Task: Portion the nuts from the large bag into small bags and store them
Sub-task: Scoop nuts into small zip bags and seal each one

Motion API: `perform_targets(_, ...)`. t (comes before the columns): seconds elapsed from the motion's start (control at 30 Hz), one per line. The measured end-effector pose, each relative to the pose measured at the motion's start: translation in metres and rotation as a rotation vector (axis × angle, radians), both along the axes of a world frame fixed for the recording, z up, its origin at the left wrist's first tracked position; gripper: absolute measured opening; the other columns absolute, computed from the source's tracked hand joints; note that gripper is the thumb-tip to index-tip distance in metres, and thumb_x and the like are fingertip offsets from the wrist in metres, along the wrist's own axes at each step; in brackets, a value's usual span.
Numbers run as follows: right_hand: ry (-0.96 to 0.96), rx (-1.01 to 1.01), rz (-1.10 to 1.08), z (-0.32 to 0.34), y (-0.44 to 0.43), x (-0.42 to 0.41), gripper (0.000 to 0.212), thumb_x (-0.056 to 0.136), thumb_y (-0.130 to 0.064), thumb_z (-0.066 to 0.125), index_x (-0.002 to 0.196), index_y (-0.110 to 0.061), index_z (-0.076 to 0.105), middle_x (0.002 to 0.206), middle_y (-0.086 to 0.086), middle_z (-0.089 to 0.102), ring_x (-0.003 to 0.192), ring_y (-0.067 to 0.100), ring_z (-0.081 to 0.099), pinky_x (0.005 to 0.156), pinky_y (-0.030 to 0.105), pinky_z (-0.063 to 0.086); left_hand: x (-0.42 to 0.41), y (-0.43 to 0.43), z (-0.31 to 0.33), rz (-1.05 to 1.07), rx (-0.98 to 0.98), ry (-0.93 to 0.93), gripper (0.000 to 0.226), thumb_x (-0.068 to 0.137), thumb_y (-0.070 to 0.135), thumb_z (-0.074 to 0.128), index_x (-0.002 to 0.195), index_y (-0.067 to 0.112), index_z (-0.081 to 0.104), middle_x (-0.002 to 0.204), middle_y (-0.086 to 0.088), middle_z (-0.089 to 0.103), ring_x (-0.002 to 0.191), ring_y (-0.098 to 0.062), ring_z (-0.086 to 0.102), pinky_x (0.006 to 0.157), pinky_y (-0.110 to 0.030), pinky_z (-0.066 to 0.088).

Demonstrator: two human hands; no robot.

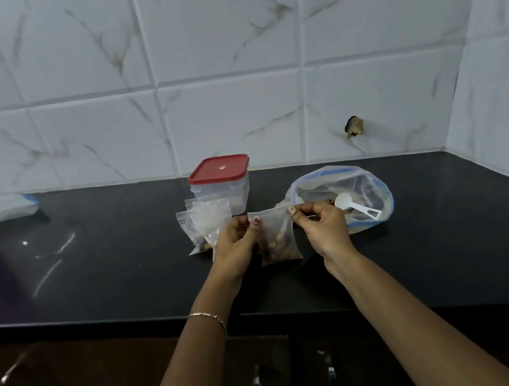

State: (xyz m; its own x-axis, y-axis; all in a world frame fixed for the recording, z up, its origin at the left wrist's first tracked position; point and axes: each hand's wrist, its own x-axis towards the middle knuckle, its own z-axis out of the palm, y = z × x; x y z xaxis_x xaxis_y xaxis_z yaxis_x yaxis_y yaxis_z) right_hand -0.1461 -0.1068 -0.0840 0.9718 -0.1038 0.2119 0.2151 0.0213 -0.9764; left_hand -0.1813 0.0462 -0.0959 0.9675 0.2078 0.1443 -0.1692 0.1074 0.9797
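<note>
Small bag hangs above the counter, part-filled with nuts. Left hand and right hand each pinch a top corner. Judged light, limp, slippery film; best held along the seal. Large bag, with scoop, lies just right.

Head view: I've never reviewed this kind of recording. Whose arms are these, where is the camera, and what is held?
No machine here: a person wears one camera on the head, looking down at their own bare arms. The left hand and right hand each pinch a top corner of a small clear bag holding nuts. On the black counter lie more filled small bags, a red-lidded container, and the large bag with a white scoop lying on or in it.
</note>
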Motion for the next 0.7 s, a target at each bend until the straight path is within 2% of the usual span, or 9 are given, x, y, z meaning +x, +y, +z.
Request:
perform_targets(0.1,-0.006,0.023,0.001,0.0019,0.0004,-0.0028,0.006,0.085,-0.020,0.072,0.088,-0.015,0.073,0.090,-0.001,0.071,0.090,0.013,0.065,0.078,0.024,0.053,-0.0011,-0.0020,0.0006,0.029,0.058,-0.033,0.017,0.098,0.024,0.054,0.109,0.011,0.057,0.101,-0.009,0.068,0.096,-0.025,0.065,0.090,-0.051,0.053)
perform_targets(0.23,-0.041,0.024,-0.003,0.0043,0.0004,-0.0054,0.001,0.085,-0.016,0.073,0.084,-0.016,0.073,0.085,-0.002,0.071,0.084,0.010,0.065,0.074,0.018,0.052,-0.0010,-0.0024,0.0010,0.075,0.122,-0.052,0.017,0.098,0.028,0.052,0.107,0.014,0.055,0.104,-0.017,0.065,0.091,-0.033,0.064,0.084,-0.061,0.052)
perform_targets(0.33,-0.055,0.014,-0.001,0.0050,0.0003,-0.0056,0.003,0.087,-0.014,0.070,0.084,-0.016,0.071,0.082,-0.004,0.069,0.079,0.005,0.063,0.067,0.013,0.048,-0.0002,-0.0011,-0.0002,0.145,0.166,-0.041,0.013,0.096,0.033,0.056,0.101,0.022,0.059,0.101,-0.018,0.067,0.091,-0.036,0.067,0.079,-0.059,0.055)
perform_targets(0.43,-0.057,0.003,0.016,0.0053,0.0001,-0.0060,0.006,0.089,-0.015,0.067,0.084,-0.017,0.069,0.083,-0.005,0.068,0.077,0.003,0.062,0.062,0.009,0.046,0.0011,0.0013,-0.0011,0.158,0.208,-0.041,0.016,0.093,0.039,0.058,0.101,0.026,0.062,0.098,-0.009,0.070,0.093,-0.030,0.068,0.080,-0.055,0.056)
perform_targets(0.53,-0.049,0.019,0.056,0.0050,0.0005,-0.0061,0.004,0.089,-0.017,0.067,0.089,-0.014,0.070,0.087,-0.002,0.069,0.083,0.007,0.064,0.065,0.011,0.049,-0.0006,0.0015,0.0013,0.151,0.197,-0.037,0.020,0.094,0.037,0.058,0.106,0.022,0.063,0.101,-0.009,0.069,0.095,-0.028,0.067,0.081,-0.053,0.057)
perform_targets(0.6,-0.032,0.006,0.082,0.0052,0.0013,-0.0064,0.011,0.088,-0.021,0.069,0.095,-0.013,0.071,0.093,-0.001,0.070,0.087,0.010,0.065,0.069,0.016,0.051,-0.0014,0.0017,0.0018,0.138,0.150,-0.037,0.020,0.094,0.035,0.058,0.107,0.020,0.063,0.102,-0.013,0.068,0.097,-0.032,0.067,0.081,-0.054,0.057)
perform_targets(0.7,-0.019,-0.038,0.118,0.0054,0.0027,-0.0081,0.015,0.088,-0.022,0.069,0.099,-0.013,0.072,0.095,-0.002,0.070,0.085,0.005,0.064,0.060,0.010,0.048,-0.0036,0.0014,0.0030,0.107,0.105,-0.039,0.023,0.092,0.036,0.061,0.106,0.018,0.065,0.105,-0.014,0.069,0.099,-0.032,0.067,0.083,-0.055,0.056)
